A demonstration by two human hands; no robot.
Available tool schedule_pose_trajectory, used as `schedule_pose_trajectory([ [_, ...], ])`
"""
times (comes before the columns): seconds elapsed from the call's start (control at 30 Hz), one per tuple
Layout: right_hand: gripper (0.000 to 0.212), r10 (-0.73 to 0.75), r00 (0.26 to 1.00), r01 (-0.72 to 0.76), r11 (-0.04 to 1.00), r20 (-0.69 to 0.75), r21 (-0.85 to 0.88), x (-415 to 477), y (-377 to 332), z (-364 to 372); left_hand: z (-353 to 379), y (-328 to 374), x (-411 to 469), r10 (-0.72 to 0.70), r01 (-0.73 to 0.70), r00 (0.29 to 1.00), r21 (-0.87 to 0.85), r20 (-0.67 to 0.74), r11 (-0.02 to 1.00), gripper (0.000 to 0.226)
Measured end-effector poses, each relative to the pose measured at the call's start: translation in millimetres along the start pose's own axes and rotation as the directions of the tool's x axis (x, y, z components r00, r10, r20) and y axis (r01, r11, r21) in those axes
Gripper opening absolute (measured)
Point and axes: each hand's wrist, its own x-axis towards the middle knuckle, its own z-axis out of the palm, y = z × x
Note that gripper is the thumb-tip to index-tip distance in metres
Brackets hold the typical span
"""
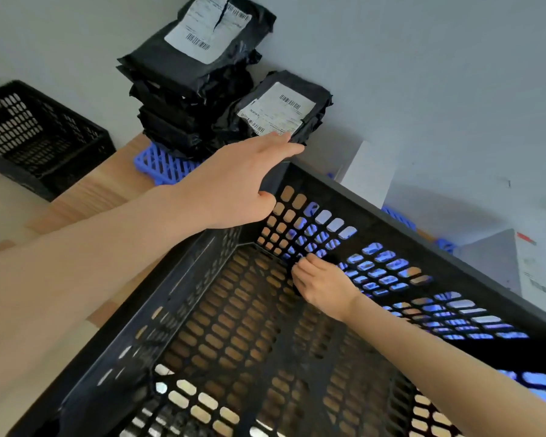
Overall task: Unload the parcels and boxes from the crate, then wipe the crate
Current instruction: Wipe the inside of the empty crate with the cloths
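Observation:
A large black perforated crate [423, 244] fills the lower part of the view, with nothing lying on its floor. My left hand [234, 184] rests on its far left corner, fingers straight over the rim and thumb inside the wall. My right hand [322, 282] is down inside the crate against the far wall, near the floor. Its fingers are curled round a dark cloth [297, 291] that is mostly hidden under the hand. Two stacks of black parcels with white labels, a tall one [183, 77] and a shorter one [281, 111], stand beyond the corner.
The parcels stand on a blue plastic pallet [161, 162] against a grey wall. A second black crate [38, 134] sits at the left. A white box [369, 175] and a grey box [498, 260] stand behind the big crate. The surface [101, 190] is light wood.

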Motion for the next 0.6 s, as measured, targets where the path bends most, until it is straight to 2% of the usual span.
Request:
schedule_pose_trajectory([
  [0.17,0.034,0.164,0.982,-0.163,0.986,-0.091,0.012,-44,32,-57,-1,1,-2,-0.002,0.002,1.000,0.011,0.017,1.000,0.078],
  [0.33,0.025,0.306,0.928,-0.318,0.948,-0.212,-0.022,-83,74,-120,-2,3,-2,0.003,-0.003,1.000,-0.002,0.014,1.000,0.078],
  [0.47,0.022,0.283,0.928,-0.303,0.952,-0.243,-0.045,-78,72,-112,-2,4,-2,-0.001,0.001,1.000,-0.021,0.010,1.000,0.079],
  [0.6,0.020,0.258,0.933,-0.264,0.964,-0.252,0.008,-63,51,-77,-1,1,1,0.007,-0.006,1.000,-0.024,0.016,1.000,0.079],
])
